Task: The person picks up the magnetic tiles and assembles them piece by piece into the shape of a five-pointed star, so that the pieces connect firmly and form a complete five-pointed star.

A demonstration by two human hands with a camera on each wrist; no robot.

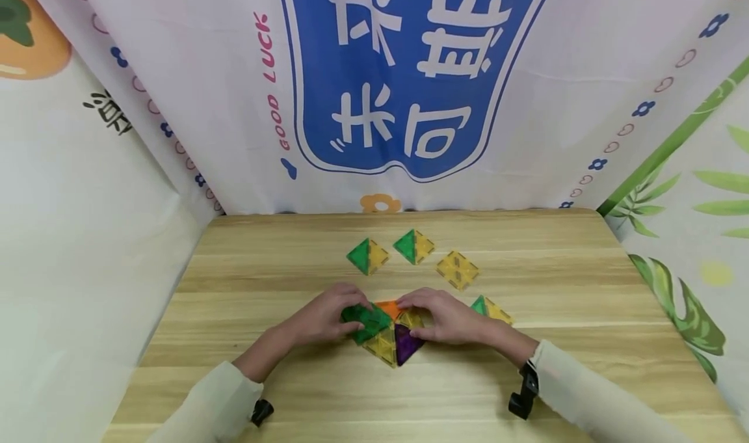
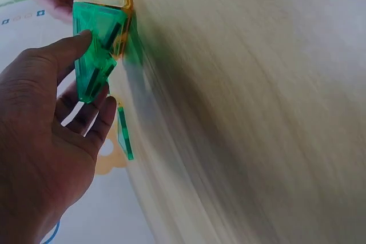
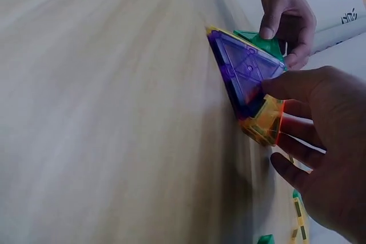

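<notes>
A cluster of translucent triangular tiles stands between the two hands on the wooden table. My left hand (image 1: 330, 314) grips the green tiles (image 2: 94, 44) on its left side, thumb on the near face and fingers behind. On the other side my right hand (image 1: 447, 316) holds the cluster, its thumb on the purple tile (image 3: 243, 70) and its fingers behind the orange and yellow ones. Yellow tiles (image 1: 383, 347) face the front beside the purple one, and an orange tile (image 1: 391, 309) shows at the back. The fingertips behind the cluster are partly hidden.
Behind the hands lie two green-and-yellow diamonds (image 1: 367, 256) and a yellow one (image 1: 458, 270). Another green-and-yellow pair (image 1: 493, 309) lies by the right forearm, partly covered. A printed cloth (image 1: 234, 137) hangs along the table's back edge.
</notes>
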